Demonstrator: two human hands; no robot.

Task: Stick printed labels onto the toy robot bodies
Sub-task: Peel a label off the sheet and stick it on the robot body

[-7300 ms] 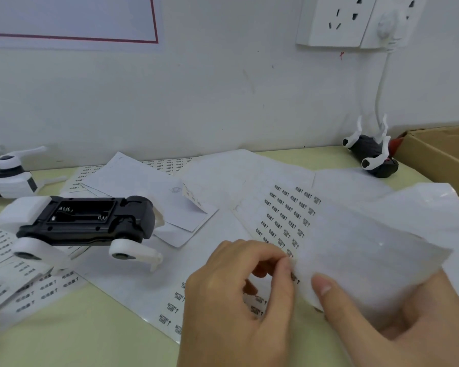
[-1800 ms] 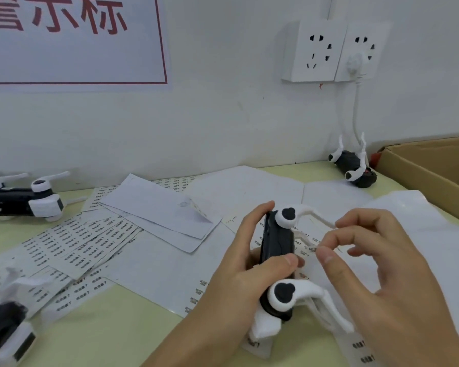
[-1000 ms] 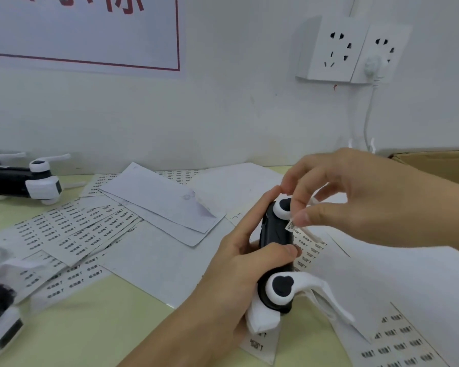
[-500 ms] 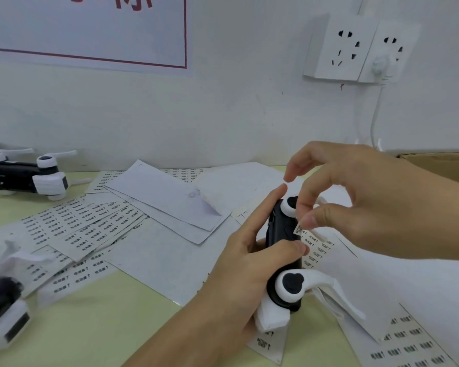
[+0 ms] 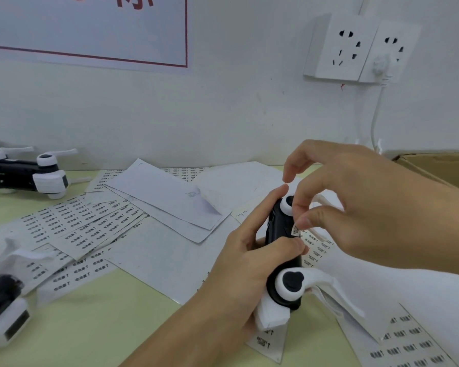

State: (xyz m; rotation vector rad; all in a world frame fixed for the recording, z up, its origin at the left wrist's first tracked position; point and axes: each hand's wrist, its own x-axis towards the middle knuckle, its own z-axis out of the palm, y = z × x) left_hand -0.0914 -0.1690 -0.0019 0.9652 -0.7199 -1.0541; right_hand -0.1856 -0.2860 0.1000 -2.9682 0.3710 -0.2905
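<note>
Toy robot body (image 5: 278, 234) stands on end, gripped by left hand (image 5: 249, 271); right hand (image 5: 355, 207) pinches label (image 5: 295, 230).

Left hand (image 5: 245, 271) grips toy robot body (image 5: 282, 250); right hand (image 5: 355, 205) pinches label (image 5: 294, 231) against it.

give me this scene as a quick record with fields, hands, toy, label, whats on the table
left hand: grips the toy robot body, holding it on end over the table
right hand: pinches a small printed label at the body's edge
label state: touching or nearly touching the black body, not yet pressed flat
table: label sheets spread at left, more at lower right
other toys: one toy robot at far left by the wall
cardboard box: right edge
wall: socket with a white plug
</note>
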